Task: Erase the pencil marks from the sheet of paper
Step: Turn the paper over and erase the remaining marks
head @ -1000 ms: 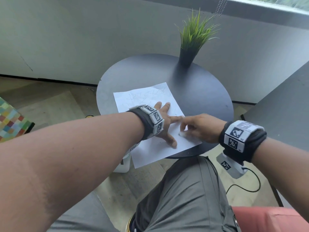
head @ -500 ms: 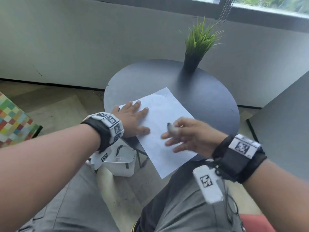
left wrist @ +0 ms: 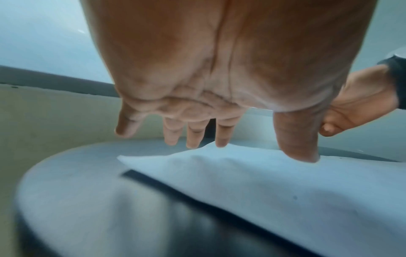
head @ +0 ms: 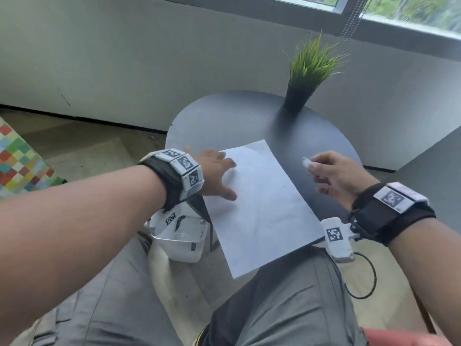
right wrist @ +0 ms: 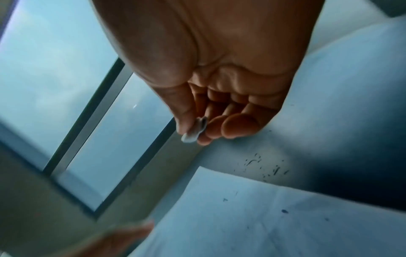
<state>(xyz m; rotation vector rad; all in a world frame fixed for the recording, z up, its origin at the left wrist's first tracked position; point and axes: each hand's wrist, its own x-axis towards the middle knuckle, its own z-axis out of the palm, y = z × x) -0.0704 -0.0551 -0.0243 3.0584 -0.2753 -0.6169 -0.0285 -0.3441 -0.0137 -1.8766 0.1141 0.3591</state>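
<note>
My left hand [head: 215, 174] lies spread on the left edge of the paper [head: 264, 208], fingers straight and wide, thumb [left wrist: 296, 139] pressing the sheet down. My right hand [head: 341, 176] hangs above the bare right side of the table [head: 224, 116], clear of the sheet, pinching a small white eraser [head: 306, 161] between thumb and fingertips, the other fingers loosely curled.

The paper lies askew on the round dark table, its near corner hanging over the near edge above my lap. From the head camera it looks almost blank; only one tiny dark speck shows near its middle, and any faint pencil lines are too pale to make out. The right wrist camera shows what the head view does not: dark crumbs [right wrist: 261, 165] scattered on the table just past the sheet's edge, a few specks on the paper itself, and the eraser's worn, greyed end. The left wrist view is blurred; it shows the sheet's far corner lifted slightly under my fingertips. My left wristband hides the heel of that hand.

A potted grass plant [head: 306, 76] stands at the table's far edge. A white bin [head: 184, 243] sits on the floor below the table's left side, partly hidden by my forearm.
</note>
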